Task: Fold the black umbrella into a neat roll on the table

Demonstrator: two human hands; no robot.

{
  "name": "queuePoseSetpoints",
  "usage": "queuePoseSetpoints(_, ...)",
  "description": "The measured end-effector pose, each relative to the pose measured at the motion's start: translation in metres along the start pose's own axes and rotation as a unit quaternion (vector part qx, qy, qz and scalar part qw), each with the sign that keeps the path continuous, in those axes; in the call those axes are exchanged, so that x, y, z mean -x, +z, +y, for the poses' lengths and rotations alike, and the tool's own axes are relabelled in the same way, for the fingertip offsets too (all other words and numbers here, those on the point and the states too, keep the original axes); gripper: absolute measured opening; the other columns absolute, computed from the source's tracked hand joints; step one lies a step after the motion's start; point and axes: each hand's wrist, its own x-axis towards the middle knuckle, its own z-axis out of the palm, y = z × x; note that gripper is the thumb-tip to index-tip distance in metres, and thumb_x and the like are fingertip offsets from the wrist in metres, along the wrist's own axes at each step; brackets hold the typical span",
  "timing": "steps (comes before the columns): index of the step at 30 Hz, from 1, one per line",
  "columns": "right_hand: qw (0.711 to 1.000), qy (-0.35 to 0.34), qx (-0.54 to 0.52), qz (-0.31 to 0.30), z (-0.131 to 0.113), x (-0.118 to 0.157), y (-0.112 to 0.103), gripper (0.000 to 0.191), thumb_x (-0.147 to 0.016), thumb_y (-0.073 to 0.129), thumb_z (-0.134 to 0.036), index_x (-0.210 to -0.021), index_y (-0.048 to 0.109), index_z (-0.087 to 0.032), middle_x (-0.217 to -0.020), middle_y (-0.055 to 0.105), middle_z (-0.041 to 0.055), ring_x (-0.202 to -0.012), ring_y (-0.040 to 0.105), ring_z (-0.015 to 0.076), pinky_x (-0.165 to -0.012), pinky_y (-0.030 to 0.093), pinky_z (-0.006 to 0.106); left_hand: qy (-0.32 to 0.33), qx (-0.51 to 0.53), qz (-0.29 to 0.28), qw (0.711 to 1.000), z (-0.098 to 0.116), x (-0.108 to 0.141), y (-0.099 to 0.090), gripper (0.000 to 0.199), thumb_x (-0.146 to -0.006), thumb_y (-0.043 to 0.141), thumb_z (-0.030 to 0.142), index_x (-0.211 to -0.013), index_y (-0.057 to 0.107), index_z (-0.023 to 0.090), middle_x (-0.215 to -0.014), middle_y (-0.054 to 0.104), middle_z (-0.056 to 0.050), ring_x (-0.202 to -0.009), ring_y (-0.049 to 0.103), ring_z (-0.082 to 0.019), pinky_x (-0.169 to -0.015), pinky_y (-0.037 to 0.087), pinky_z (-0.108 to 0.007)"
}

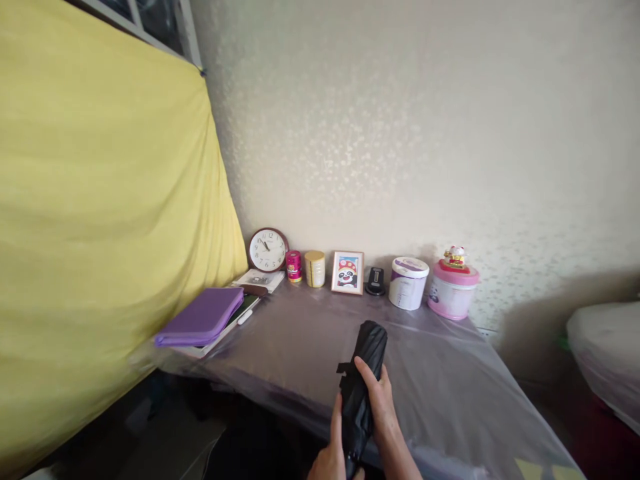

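Note:
A black folded umbrella (361,390) is held above the front edge of the table (300,333), tilted with its far end up and to the right. My right hand (383,403) wraps round its middle from the right, thumb lying across the fabric. Lower down, near the handle end, my left hand (333,450) grips it from the left with the index finger along the side. A loose black strap sticks out on the umbrella's left. The bottom of the handle is partly hidden by my left hand.
Along the wall stand a clock (269,250), a pink can (294,267), a yellow tin (315,269), a framed panda picture (347,273), a black device (375,281), a white tub (409,284) and a pink tub (453,290) topped by a cat figurine (455,257). A purple folder (200,317) lies left.

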Motion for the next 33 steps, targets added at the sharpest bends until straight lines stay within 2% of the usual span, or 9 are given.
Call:
queuePoseSetpoints(3,0.997,0.048,-0.056,-0.033,-0.007,0.005,0.000,0.053,-0.062,0.066,-0.051,-0.099,0.053,-0.015,-0.066,0.065,0.0021,-0.054,0.062,0.0185,-0.052,0.051,0.030,0.025,0.202,-0.085,0.975,0.007,0.003,-0.004,0.095,-0.063,0.054,0.019,-0.136,-0.005,0.015,-0.080,0.063,-0.002,-0.065,0.059,-0.013,-0.060,0.041,-0.022)
queuePoseSetpoints(5,0.995,0.066,-0.059,-0.046,-0.013,0.008,0.001,0.055,-0.063,0.065,-0.052,-0.101,0.052,-0.014,-0.067,0.066,0.0043,-0.055,0.063,0.0197,-0.050,0.050,0.030,-0.011,0.230,-0.118,0.966,0.009,0.003,-0.003,0.087,-0.065,0.051,0.020,-0.136,0.001,0.017,-0.069,0.060,0.002,-0.057,0.057,-0.012,-0.056,0.040,-0.022)
queuePoseSetpoints(7,0.997,0.050,-0.035,-0.037,-0.017,0.008,0.002,0.057,-0.061,0.067,-0.050,-0.103,0.051,-0.014,-0.068,0.067,0.0051,-0.057,0.063,0.0207,-0.050,0.050,0.029,-0.023,0.156,-0.084,0.984,0.006,0.001,-0.001,0.085,-0.066,0.049,0.017,-0.137,0.001,0.018,-0.073,0.062,-0.001,-0.064,0.060,-0.014,-0.061,0.043,-0.025)
queuePoseSetpoints(9,1.000,0.025,-0.007,-0.013,-0.017,0.006,0.003,0.058,-0.058,0.071,-0.047,-0.102,0.050,-0.014,-0.068,0.067,0.0040,-0.058,0.063,0.0203,-0.051,0.050,0.029,0.012,0.051,-0.005,0.999,0.002,-0.002,-0.001,0.088,-0.064,0.049,0.011,-0.138,0.001,0.018,-0.103,0.060,-0.010,-0.088,0.060,-0.018,-0.076,0.043,-0.028)
queuePoseSetpoints(13,1.000,0.015,-0.021,0.017,-0.006,-0.002,0.000,0.054,-0.059,0.070,-0.047,-0.098,0.050,-0.015,-0.066,0.065,0.0011,-0.058,0.062,0.0187,-0.055,0.051,0.029,0.120,-0.051,0.053,0.990,0.005,-0.007,-0.014,0.092,-0.059,0.053,0.011,-0.138,0.005,0.016,-0.141,0.026,-0.012,-0.123,0.036,-0.020,-0.097,0.032,-0.026)
queuePoseSetpoints(17,0.999,-0.010,-0.014,0.033,0.001,-0.012,-0.002,0.055,-0.060,0.067,-0.051,-0.100,0.052,-0.015,-0.072,0.067,0.0018,-0.065,0.064,0.0204,-0.061,0.051,0.030,0.098,-0.067,0.095,0.988,0.027,-0.013,-0.027,0.091,-0.068,0.056,0.035,-0.138,0.000,0.021,-0.139,0.030,-0.009,-0.117,0.043,-0.020,-0.091,0.038,-0.028)
queuePoseSetpoints(22,0.989,-0.061,0.124,0.059,-0.006,-0.029,-0.013,0.054,-0.060,0.065,-0.055,-0.095,0.054,-0.016,-0.084,0.066,0.0045,-0.087,0.062,0.0249,-0.076,0.048,0.032,0.145,-0.170,0.112,0.968,0.038,-0.033,-0.022,0.073,-0.077,0.046,0.032,-0.138,0.008,0.024,-0.133,0.041,-0.005,-0.112,0.048,-0.018,-0.090,0.038,-0.027)
queuePoseSetpoints(29,0.887,-0.227,0.384,0.121,-0.005,-0.046,-0.035,0.059,-0.065,0.060,-0.055,-0.110,0.054,-0.017,-0.101,0.057,0.0129,-0.090,0.058,0.0295,-0.074,0.044,0.038,0.143,-0.325,0.107,0.929,0.032,-0.056,-0.022,0.068,-0.078,0.050,0.028,-0.135,0.015,0.037,-0.115,0.053,-0.005,-0.093,0.059,-0.020,-0.080,0.043,-0.028)
queuePoseSetpoints(33,0.869,-0.281,0.406,0.027,-0.004,-0.051,-0.037,0.041,-0.075,0.052,-0.046,-0.108,0.058,-0.023,-0.097,0.054,0.0072,-0.079,0.058,0.0215,-0.073,0.046,0.035,0.132,-0.384,0.103,0.908,0.030,-0.063,-0.019,0.065,-0.080,0.048,0.027,-0.134,0.015,0.039,-0.120,0.049,-0.010,-0.090,0.061,-0.022,-0.077,0.045,-0.031)
